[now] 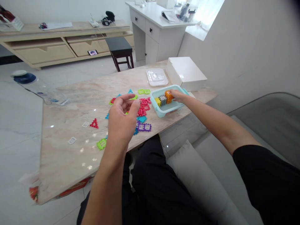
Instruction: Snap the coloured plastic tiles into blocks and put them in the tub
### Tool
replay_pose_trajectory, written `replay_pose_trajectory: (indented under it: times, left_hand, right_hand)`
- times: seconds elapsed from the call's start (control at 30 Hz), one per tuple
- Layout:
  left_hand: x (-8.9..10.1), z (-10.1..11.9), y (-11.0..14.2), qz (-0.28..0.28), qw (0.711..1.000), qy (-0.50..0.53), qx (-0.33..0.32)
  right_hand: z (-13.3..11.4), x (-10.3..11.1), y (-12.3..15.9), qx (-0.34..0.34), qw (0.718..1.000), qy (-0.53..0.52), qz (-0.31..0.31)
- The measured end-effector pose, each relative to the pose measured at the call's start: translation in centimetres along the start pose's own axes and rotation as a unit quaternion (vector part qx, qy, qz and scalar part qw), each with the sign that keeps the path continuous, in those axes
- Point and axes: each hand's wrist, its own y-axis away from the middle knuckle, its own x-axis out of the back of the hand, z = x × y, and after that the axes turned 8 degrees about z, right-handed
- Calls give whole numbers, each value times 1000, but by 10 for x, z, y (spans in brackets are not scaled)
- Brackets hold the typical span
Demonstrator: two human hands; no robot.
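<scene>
My right hand (178, 95) reaches into a light blue plastic box (161, 113), fingers closed on a stack of orange interlocking plastic pieces (168, 97). Beside that stack in the box stand grey pieces (162, 100) and yellow pieces (157, 101). My left hand (122, 117) hovers over the table with thumb and fingers apart, nothing in it. It hides part of the loose pieces. Red pieces (144, 107) and purple pieces (144, 127) lie to its right. Left of it are a red triangle (94, 123), a lime piece (101, 144) and a white window piece (72, 140).
A clear lid (157, 77) and a white box (187, 70) sit behind the blue box. At the table's left stands a plastic bottle (44, 89). Beyond the marble-look table (67, 172) are a dark stool (119, 47) and a white desk (154, 34).
</scene>
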Motion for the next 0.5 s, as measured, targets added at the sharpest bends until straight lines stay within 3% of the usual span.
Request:
replay_pose_trajectory:
  times: [0.5]
  left_hand:
    - [0, 1, 0, 0, 1000, -1, 6]
  right_hand:
    - [-12, -1, 5, -1, 999, 20, 26]
